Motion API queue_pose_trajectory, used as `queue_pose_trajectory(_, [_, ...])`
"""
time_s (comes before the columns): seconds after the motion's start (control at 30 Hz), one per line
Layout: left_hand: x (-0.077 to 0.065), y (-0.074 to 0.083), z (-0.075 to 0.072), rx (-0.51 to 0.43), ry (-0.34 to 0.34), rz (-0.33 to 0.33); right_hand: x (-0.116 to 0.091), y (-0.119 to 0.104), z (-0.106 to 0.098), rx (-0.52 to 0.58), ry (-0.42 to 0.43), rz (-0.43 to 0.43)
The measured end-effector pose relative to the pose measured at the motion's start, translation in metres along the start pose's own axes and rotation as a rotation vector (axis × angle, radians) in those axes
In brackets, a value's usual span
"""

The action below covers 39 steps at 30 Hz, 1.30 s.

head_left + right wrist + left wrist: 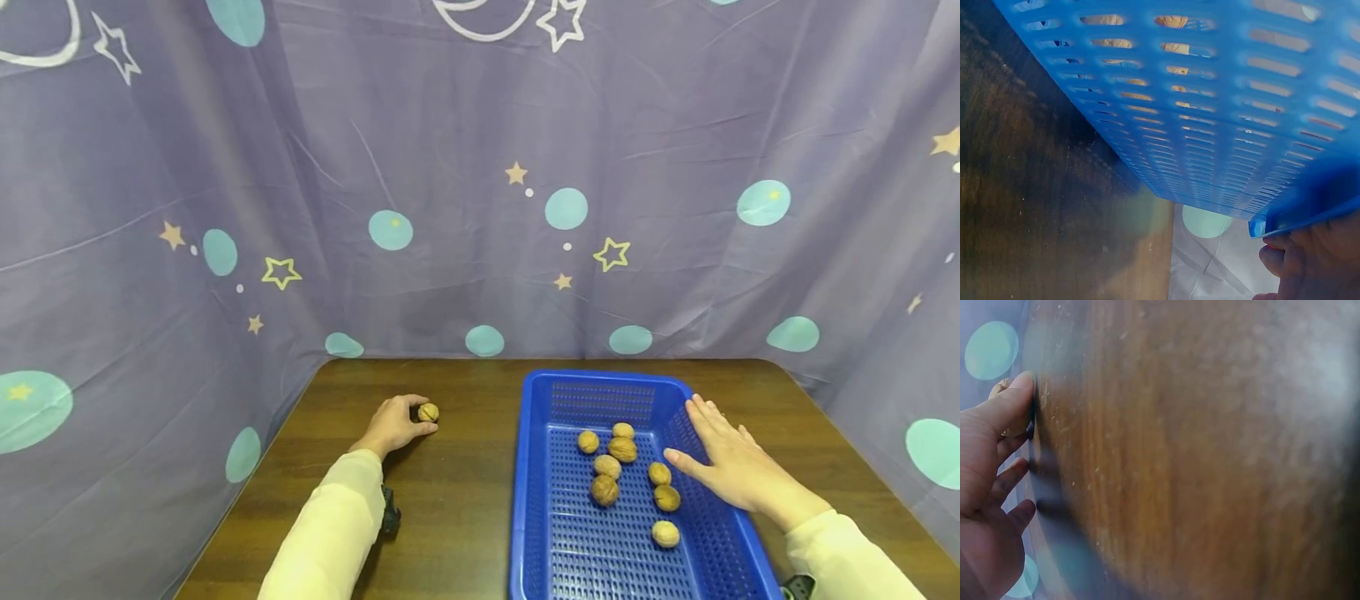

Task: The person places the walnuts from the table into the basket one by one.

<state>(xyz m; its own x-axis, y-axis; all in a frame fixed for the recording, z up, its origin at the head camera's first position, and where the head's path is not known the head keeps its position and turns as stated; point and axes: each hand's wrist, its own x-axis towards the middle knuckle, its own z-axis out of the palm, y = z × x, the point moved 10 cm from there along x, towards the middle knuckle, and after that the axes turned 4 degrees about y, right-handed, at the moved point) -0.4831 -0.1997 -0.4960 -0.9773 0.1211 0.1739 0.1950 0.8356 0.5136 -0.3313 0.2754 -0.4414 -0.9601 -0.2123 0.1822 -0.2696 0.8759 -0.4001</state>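
On the left part of the table, my left hand (395, 423) pinches a walnut (428, 413) between thumb and fingers. Seen from the left wrist, that walnut (999, 389) is mostly hidden behind the thumb, and the other fingers reach down by the wood. My right hand (731, 467) rests on the right rim of a blue plastic basket (522, 467), its fingers straight and the thumb stretched out over the inside. Several walnuts (622, 450) lie loose on the basket floor. The right wrist view has the fingers (1310, 256) right at the rim.
The dark brown wooden table (465, 500) carries the basket right of its middle. Behind it and along both sides hangs a purple curtain (465, 283) with stars and teal spots. The basket's slotted side wall (1166, 125) stands up from the table.
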Motion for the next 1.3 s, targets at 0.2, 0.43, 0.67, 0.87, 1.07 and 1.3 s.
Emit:
queue_pose_trajectory(0.2, [-0.003,0.001,0.001,0.002,0.011,-0.009,0.000,0.000,0.000,-0.006,-0.001,-0.003])
queue_pose_trajectory(0.43, [-0.009,0.015,0.001,-0.020,0.014,0.010,-0.001,0.000,-0.001,-0.005,0.004,-0.006])
queue_pose_trajectory(0.67, [-0.015,0.041,-0.002,-0.082,0.037,0.069,-0.002,0.002,0.000,-0.002,0.008,-0.002])
queue_pose_trajectory(0.87, [-0.020,0.076,-0.015,-0.092,0.080,0.174,0.000,0.000,0.000,-0.007,0.013,-0.011])
queue_pose_trajectory(1.07, [-0.028,0.129,-0.031,-0.085,0.090,0.324,0.000,-0.001,-0.001,-0.005,0.005,-0.008])
queue_pose_trajectory(1.3, [-0.044,0.199,-0.047,-0.095,0.119,0.529,-0.001,-0.002,-0.002,-0.002,0.005,-0.005])
